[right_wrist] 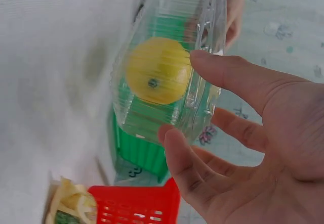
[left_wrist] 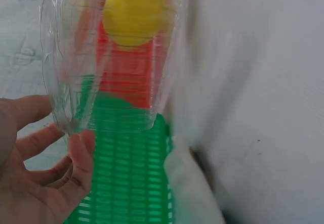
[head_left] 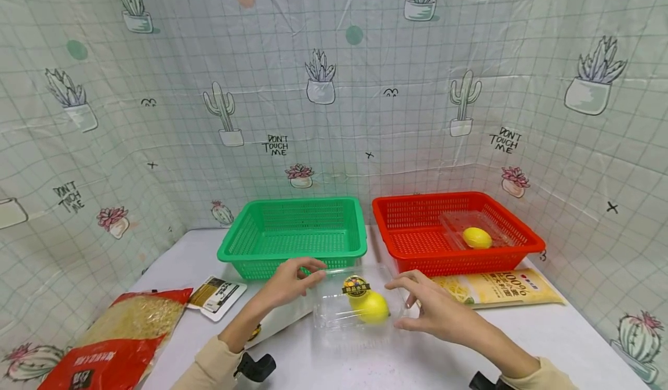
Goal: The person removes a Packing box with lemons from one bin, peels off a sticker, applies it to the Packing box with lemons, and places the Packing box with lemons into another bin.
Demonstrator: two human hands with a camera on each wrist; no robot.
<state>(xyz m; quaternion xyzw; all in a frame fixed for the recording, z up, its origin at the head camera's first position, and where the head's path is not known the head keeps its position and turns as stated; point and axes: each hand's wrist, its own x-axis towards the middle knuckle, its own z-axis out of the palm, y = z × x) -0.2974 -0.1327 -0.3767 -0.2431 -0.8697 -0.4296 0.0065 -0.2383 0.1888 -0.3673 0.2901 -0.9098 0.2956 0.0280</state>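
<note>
A clear plastic box (head_left: 334, 314) with a yellow lemon (head_left: 373, 308) inside is held up over the white table, in front of the two baskets. A dark round sticker (head_left: 356, 286) shows on its lid. My left hand (head_left: 292, 283) pinches the box's left end; in the left wrist view the thumb and fingertips meet at its rim. At the opposite end my right hand (head_left: 443, 314) grips the box between thumb and fingers, and the right wrist view shows the lemon (right_wrist: 158, 71) close to that thumb.
Behind the box stand a green basket (head_left: 294, 258) and a red basket (head_left: 464, 257), the red one containing another clear box with a lemon (head_left: 477, 238). A yellow noodle packet (head_left: 501, 290) lies right. Left are a red-and-clear bag (head_left: 104, 364), a small pouch (head_left: 216, 297) and a pale packet (head_left: 284, 323).
</note>
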